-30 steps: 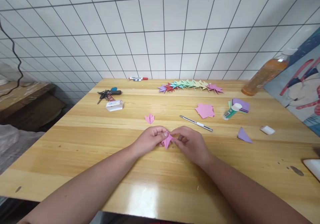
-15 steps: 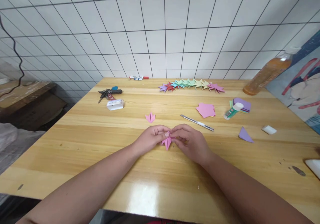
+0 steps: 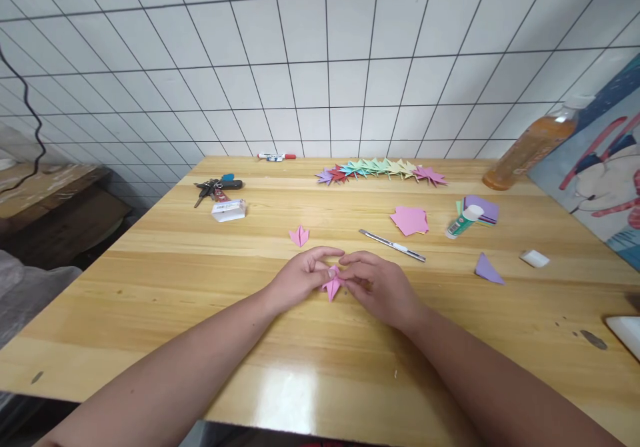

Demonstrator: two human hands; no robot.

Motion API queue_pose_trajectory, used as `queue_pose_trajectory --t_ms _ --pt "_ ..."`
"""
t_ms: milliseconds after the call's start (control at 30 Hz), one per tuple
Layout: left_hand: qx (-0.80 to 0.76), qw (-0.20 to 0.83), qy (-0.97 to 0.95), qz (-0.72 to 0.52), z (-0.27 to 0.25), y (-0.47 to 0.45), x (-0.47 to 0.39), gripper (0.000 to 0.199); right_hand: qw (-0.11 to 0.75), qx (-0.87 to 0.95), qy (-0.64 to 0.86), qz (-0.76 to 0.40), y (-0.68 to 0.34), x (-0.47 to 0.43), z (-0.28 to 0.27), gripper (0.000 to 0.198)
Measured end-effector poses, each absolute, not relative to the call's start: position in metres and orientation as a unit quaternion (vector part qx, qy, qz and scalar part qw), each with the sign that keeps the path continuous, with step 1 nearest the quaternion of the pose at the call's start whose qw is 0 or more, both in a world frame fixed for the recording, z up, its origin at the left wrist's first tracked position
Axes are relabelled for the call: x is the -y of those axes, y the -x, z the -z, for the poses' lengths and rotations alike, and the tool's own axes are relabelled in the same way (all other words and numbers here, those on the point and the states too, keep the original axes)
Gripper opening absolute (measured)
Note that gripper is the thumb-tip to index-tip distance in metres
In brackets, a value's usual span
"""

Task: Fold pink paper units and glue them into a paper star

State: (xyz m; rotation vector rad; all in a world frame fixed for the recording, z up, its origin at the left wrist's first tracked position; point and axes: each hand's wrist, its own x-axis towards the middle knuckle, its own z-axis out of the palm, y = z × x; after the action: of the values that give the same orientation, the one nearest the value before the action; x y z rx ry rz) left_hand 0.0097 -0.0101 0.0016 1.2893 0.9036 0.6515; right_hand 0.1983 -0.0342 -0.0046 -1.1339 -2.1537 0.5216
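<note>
Between both hands is a small pink folded paper piece (image 3: 332, 290) with pointed tips, one pointing toward me. My left hand (image 3: 303, 275) pinches it from the left, thumb on top. From the other side, the fingers of my right hand (image 3: 383, 286) close on its right edge; the fingers hide part of the paper. Just beyond them lies another pink folded paper piece (image 3: 299, 236) with three points, touched by neither hand. A slim silver utility knife (image 3: 393, 245) rests past my right hand.
Pink paper sheets (image 3: 411, 220), a glue stick (image 3: 464, 222), purple squares (image 3: 485, 208), a purple triangle (image 3: 489, 270) and an eraser (image 3: 535, 258) lie right. Folded paper stars (image 3: 380, 169) line the back, near a bottle (image 3: 535, 144). Keys (image 3: 217, 186), a small box (image 3: 229, 210) and a marker (image 3: 277, 156) are left.
The view has shifted slightly. Both hands stay around the pink folded paper, with the fingers of my right hand moved a little at its upper edge.
</note>
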Motion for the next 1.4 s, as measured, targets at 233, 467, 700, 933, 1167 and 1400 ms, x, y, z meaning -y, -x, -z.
queue_pose_trajectory --t_ms 233,467,700,933,1167,1400 --pt "-0.380 0.686 -0.525 -0.329 -0.006 -0.008 0.007 0.053 0.297 0.830 0.426 -0.204 -0.203 0.033 0.000 0.027" --pt "-0.386 0.651 -0.576 -0.310 0.002 -0.009 0.009 0.059 0.330 0.744 0.494 -0.307 -0.197 0.032 0.002 0.031" --pt "-0.381 0.622 -0.617 -0.296 0.002 -0.013 0.016 0.069 0.306 0.755 0.492 -0.308 -0.194 0.032 0.003 0.008" --pt "-0.406 0.585 -0.630 -0.311 0.001 -0.014 0.017 0.073 0.324 0.709 0.503 -0.373 -0.192 0.030 0.004 0.012" --pt "-0.415 0.567 -0.648 -0.294 0.000 -0.013 0.019 0.077 0.325 0.680 0.510 -0.415 -0.190 0.035 -0.002 0.011" --pt "-0.397 0.552 -0.680 -0.275 -0.001 -0.015 0.023 0.073 0.325 0.684 0.513 -0.405 -0.191 0.033 -0.005 0.014"
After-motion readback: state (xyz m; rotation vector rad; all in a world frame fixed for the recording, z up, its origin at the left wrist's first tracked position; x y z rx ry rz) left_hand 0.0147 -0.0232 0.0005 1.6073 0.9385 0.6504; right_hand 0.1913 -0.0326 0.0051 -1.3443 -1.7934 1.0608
